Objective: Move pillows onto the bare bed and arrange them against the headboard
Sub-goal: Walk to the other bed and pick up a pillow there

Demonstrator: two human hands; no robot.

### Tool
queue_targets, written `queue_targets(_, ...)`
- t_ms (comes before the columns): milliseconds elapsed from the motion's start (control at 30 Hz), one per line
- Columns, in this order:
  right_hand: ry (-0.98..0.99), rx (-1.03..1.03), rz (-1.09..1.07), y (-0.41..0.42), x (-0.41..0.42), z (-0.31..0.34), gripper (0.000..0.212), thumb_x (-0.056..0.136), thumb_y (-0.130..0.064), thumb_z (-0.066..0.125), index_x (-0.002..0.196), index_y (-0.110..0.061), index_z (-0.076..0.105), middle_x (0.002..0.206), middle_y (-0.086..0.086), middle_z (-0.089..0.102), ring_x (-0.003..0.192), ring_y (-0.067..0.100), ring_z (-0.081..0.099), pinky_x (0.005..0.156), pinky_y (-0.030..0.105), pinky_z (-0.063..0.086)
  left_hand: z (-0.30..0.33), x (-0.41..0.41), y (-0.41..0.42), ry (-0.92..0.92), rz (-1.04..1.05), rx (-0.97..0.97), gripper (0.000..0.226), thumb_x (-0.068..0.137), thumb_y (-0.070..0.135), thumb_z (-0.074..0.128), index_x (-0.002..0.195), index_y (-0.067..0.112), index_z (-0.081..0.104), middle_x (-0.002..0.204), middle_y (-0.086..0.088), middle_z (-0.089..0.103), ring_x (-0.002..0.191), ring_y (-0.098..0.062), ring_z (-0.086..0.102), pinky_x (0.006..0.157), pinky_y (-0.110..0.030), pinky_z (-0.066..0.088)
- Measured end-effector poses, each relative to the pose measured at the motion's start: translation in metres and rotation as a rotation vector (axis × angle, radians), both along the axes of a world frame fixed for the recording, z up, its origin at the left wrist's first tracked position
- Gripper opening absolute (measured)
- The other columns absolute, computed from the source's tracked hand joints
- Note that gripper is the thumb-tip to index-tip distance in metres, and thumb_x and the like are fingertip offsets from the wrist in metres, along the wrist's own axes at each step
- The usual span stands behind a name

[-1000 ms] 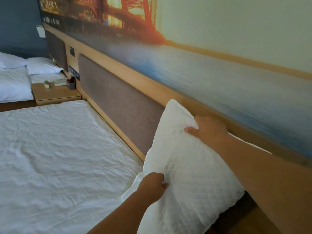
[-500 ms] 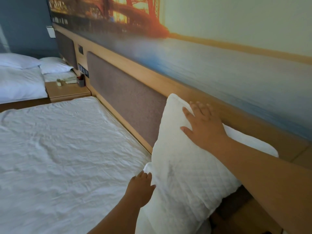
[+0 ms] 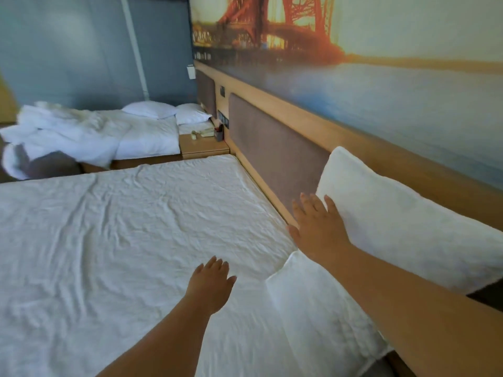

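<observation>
A white quilted pillow (image 3: pixel 402 221) leans upright against the padded headboard (image 3: pixel 272 148) at the near right end of the bare bed (image 3: pixel 122 227). Below it a second white pillow (image 3: pixel 321 311) lies flat on the sheet. My right hand (image 3: pixel 318 227) is open with fingers spread, at the upright pillow's left edge; whether it touches the pillow I cannot tell. My left hand (image 3: pixel 212 284) hovers open over the sheet, left of the flat pillow, holding nothing.
A wooden nightstand (image 3: pixel 204 146) with a phone and small items stands between the beds. The far bed (image 3: pixel 109 134) carries two white pillows (image 3: pixel 166 111) and a rumpled duvet. A bridge mural covers the wall above the headboard.
Both hands have let go of the pillow and moved left; it now rests leaning on the headboard. The view has swung left and up, showing more of the room.
</observation>
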State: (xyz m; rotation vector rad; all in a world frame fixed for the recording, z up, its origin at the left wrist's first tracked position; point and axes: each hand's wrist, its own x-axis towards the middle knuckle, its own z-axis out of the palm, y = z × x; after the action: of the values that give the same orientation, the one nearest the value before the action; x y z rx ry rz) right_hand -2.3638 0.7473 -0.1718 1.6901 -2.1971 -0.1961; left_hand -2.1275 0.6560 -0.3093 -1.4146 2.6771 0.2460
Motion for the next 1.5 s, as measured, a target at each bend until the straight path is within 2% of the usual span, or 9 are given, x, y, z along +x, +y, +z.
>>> queue_targets(233,-0.202,0.113,0.261,-0.020,0.098,-0.022,0.068,0.103,-0.055,0.022,0.157,-0.014,0.027,0.161,0.009,0.030,0.146,0.030,0.030,0.120,0.049,0.019,0.050,0.131,0.068,-0.032,0.422,-0.054,0.057,0.105,0.047,0.024,0.150,0.013,0.034,0.159,-0.003,0.034,0.152,-0.020,0.017,0.122,-0.041,0.020)
queue_targets(400,-0.363,0.242,0.447,-0.014,0.193,-0.040,0.063,0.102,-0.055,0.024,0.145,-0.013,0.044,0.145,0.007,0.049,0.131,0.028,0.046,0.112,0.047,0.033,0.073,0.240,0.163,-0.167,0.778,-0.009,0.052,0.104,0.047,0.026,0.137,0.013,0.047,0.141,-0.006,0.052,0.138,-0.024,0.041,0.113,-0.042,0.035)
queue_targets(567,-0.337,0.325,0.651,0.022,0.289,-0.055,0.065,0.103,-0.056,0.024,0.150,-0.014,0.038,0.154,0.007,0.041,0.137,0.027,0.042,0.114,0.046,0.030,0.088,0.322,0.258,-0.267,1.035,0.010,0.052,0.106,0.046,0.023,0.139,0.014,0.047,0.142,-0.006,0.051,0.136,-0.025,0.044,0.112,-0.040,0.035)
queue_targets(633,-0.296,0.357,0.723,0.037,0.328,-0.053,0.065,0.103,-0.055,0.023,0.153,-0.014,0.034,0.157,0.007,0.037,0.140,0.027,0.039,0.116,0.046,0.028,0.088,0.346,0.285,-0.248,1.123,0.012,0.051,0.106,0.046,0.022,0.135,0.015,0.050,0.139,-0.006,0.054,0.132,-0.025,0.047,0.110,-0.039,0.036)
queue_targets(767,-0.222,0.368,0.882,0.067,0.413,-0.053,0.065,0.103,-0.054,0.024,0.154,-0.015,0.031,0.160,0.008,0.031,0.144,0.028,0.034,0.118,0.047,0.024,0.075,0.394,0.318,-0.140,1.197,-0.027,0.049,0.105,0.047,0.024,0.131,0.017,0.053,0.134,-0.005,0.057,0.124,-0.025,0.053,0.107,-0.040,0.039)
queue_targets(933,-0.134,0.390,1.013,0.101,0.537,-0.051,0.065,0.104,-0.053,0.023,0.157,-0.015,0.025,0.163,0.009,0.025,0.147,0.029,0.027,0.120,0.047,0.019,0.056,0.489,0.378,-0.106,1.287,-0.029,0.049,0.105,0.047,0.024,0.135,0.018,0.051,0.138,-0.004,0.055,0.130,-0.024,0.050,0.112,-0.040,0.037)
queue_targets(1067,-0.101,0.393,1.104,0.135,0.651,-0.050,0.064,0.104,-0.053,0.023,0.156,-0.016,0.027,0.162,0.009,0.028,0.145,0.029,0.030,0.119,0.047,0.022,0.041,0.584,0.450,-0.128,1.426,0.012,0.040,0.104,0.040,0.031,0.134,0.022,0.052,0.137,-0.002,0.055,0.131,-0.024,0.048,0.111,-0.040,0.036)
queue_targets(1233,-0.123,0.423,1.210,0.208,0.781,-0.063,0.062,0.103,-0.055,0.024,0.152,-0.017,0.033,0.159,0.009,0.033,0.143,0.031,0.035,0.118,0.047,0.025,0.037,0.684,0.532,-0.106,1.591,-0.018,0.047,0.104,0.048,0.024,0.129,0.021,0.053,0.134,-0.001,0.058,0.129,-0.023,0.050,0.108,-0.038,0.036)
queue_targets(1500,-0.072,0.436,1.476,0.266,0.923,-0.078,0.061,0.104,-0.053,0.029,0.156,-0.022,0.025,0.168,0.008,0.014,0.153,0.031,0.015,0.123,0.047,0.011,0.022,0.786,0.590,-0.075,1.744,0.033,0.044,0.104,0.047,0.025,0.122,0.019,0.055,0.131,-0.004,0.059,0.127,-0.026,0.050,0.105,-0.041,0.038)
